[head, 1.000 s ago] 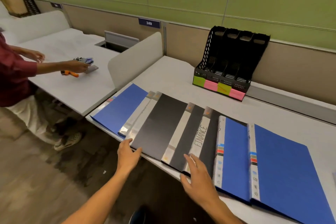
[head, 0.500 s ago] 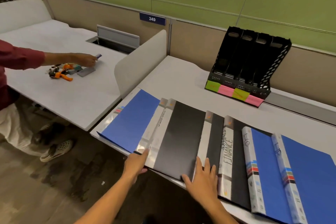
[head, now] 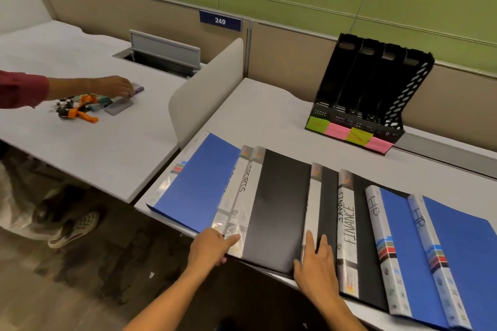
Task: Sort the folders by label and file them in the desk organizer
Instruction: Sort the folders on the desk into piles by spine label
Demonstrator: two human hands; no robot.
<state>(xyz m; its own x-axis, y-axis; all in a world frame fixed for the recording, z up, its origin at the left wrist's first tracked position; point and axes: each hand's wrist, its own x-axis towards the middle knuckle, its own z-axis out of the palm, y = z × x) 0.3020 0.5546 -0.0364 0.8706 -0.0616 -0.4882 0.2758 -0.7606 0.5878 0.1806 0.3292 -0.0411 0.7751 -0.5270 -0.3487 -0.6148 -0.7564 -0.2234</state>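
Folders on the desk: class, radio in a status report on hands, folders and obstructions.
Left hand pinching SPORTS folder near edge; right hand flat on black folder beside it. Folders fanned flat, none filed. Desk organizer empty, path open.

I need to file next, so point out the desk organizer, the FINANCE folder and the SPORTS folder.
desk organizer (head: 375, 83), head view, its black upright dividers.
FINANCE folder (head: 348, 223), head view, its lettered spine.
SPORTS folder (head: 279, 207), head view, its black cover.
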